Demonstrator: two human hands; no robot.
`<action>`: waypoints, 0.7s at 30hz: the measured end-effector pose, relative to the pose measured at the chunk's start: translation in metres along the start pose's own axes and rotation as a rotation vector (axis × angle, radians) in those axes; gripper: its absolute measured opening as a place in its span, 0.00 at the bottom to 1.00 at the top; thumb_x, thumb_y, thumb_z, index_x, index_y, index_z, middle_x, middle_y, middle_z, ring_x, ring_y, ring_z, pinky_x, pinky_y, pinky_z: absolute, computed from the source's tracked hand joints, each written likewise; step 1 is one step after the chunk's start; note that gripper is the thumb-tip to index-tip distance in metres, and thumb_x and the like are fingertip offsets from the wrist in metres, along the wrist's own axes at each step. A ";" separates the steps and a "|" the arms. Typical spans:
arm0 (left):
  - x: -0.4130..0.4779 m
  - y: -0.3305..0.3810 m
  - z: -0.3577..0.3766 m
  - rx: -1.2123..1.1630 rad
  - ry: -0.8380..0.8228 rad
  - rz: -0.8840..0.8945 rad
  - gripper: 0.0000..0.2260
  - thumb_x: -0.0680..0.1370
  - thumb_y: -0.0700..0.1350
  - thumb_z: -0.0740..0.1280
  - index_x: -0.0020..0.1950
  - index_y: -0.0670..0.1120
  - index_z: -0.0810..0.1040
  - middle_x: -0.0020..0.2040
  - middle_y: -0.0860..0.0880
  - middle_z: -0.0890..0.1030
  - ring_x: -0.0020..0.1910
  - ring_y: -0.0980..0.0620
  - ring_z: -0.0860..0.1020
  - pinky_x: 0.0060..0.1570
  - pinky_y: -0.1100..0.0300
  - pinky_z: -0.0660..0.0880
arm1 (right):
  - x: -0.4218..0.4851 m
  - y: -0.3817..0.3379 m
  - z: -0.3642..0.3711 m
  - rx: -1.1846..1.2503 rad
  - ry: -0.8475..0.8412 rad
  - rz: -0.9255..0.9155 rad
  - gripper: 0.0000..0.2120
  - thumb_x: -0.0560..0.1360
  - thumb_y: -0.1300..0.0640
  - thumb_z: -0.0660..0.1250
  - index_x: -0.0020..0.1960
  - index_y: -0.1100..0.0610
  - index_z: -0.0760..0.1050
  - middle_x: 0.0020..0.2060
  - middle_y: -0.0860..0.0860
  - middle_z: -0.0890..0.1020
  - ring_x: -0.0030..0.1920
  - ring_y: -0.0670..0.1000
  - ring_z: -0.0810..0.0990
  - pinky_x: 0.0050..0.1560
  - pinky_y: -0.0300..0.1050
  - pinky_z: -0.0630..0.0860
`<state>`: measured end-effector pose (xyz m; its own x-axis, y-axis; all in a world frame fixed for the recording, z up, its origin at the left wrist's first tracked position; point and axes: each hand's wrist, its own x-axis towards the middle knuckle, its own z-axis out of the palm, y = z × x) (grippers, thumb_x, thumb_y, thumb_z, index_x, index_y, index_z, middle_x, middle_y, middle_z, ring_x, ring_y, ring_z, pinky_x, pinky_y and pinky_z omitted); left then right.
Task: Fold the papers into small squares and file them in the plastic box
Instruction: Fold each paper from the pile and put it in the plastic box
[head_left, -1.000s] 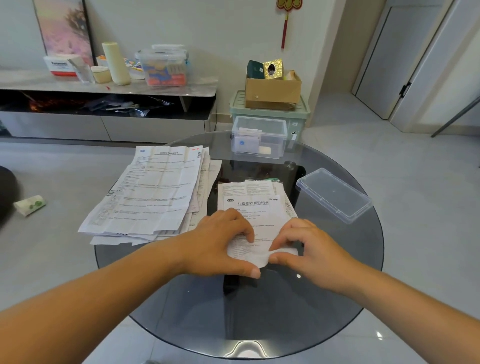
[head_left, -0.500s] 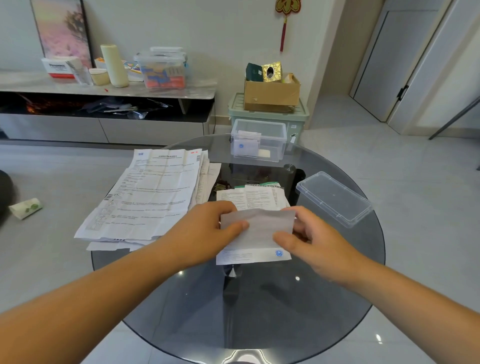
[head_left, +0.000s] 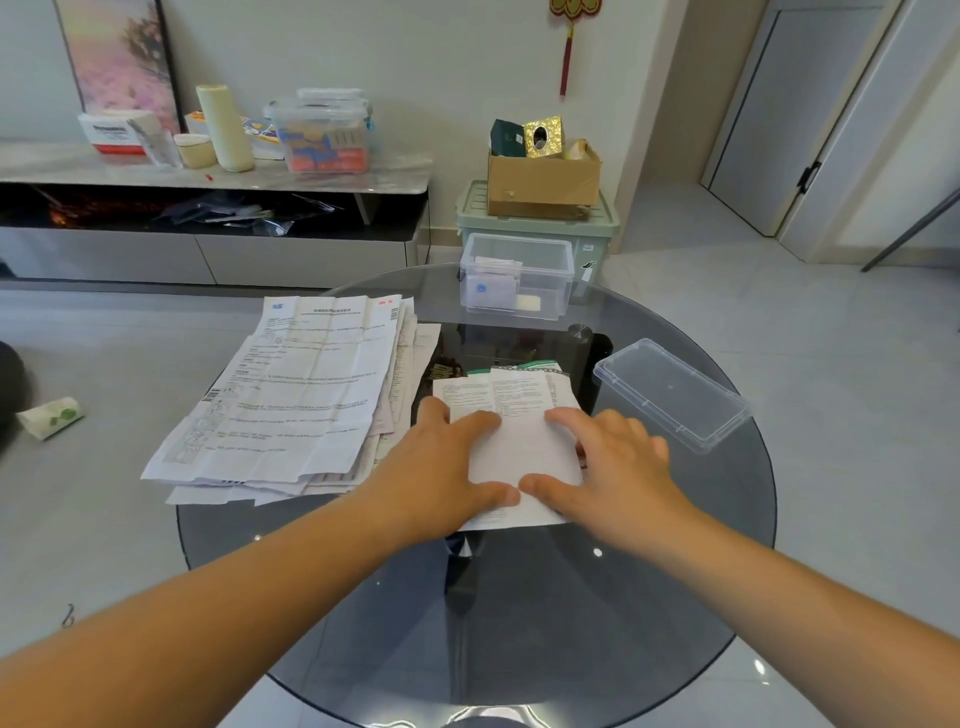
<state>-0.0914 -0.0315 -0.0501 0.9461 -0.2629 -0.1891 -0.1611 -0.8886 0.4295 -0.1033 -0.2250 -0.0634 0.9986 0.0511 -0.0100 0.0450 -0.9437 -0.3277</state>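
Paper stack (head_left: 306, 389) left of folded sheet (head_left: 524, 452), lid (head_left: 670, 392) right, plastic box (head_left: 551, 275) beyond

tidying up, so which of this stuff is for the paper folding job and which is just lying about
For the job: folded paper, pressed flat by left hand and right hand; unfolded papers; plastic box; lid.
Lying about: cardboard box; green crate; tissue pack on the floor; clear tub on the shelf.
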 end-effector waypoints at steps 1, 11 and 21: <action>0.000 0.001 -0.002 -0.003 -0.023 -0.010 0.34 0.74 0.63 0.71 0.77 0.61 0.61 0.74 0.49 0.57 0.70 0.47 0.70 0.69 0.54 0.69 | 0.000 0.002 -0.001 -0.007 -0.022 -0.008 0.34 0.73 0.29 0.62 0.75 0.38 0.58 0.59 0.44 0.69 0.63 0.51 0.65 0.64 0.51 0.62; 0.005 0.008 -0.016 0.024 -0.134 -0.076 0.34 0.74 0.58 0.74 0.77 0.61 0.63 0.76 0.49 0.57 0.71 0.46 0.68 0.71 0.52 0.68 | 0.005 0.027 -0.018 0.221 -0.204 -0.089 0.21 0.74 0.47 0.74 0.63 0.33 0.70 0.55 0.40 0.68 0.60 0.47 0.70 0.67 0.49 0.69; 0.004 0.010 -0.010 0.179 0.005 0.031 0.40 0.65 0.73 0.72 0.70 0.55 0.68 0.68 0.51 0.63 0.66 0.50 0.66 0.67 0.52 0.72 | -0.017 0.017 -0.018 0.062 -0.130 -0.338 0.16 0.77 0.41 0.65 0.65 0.41 0.74 0.65 0.37 0.71 0.66 0.43 0.64 0.71 0.51 0.62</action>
<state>-0.0859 -0.0379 -0.0375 0.9412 -0.2900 -0.1732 -0.2376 -0.9329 0.2707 -0.1187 -0.2479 -0.0517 0.9158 0.4014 -0.0107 0.3659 -0.8453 -0.3893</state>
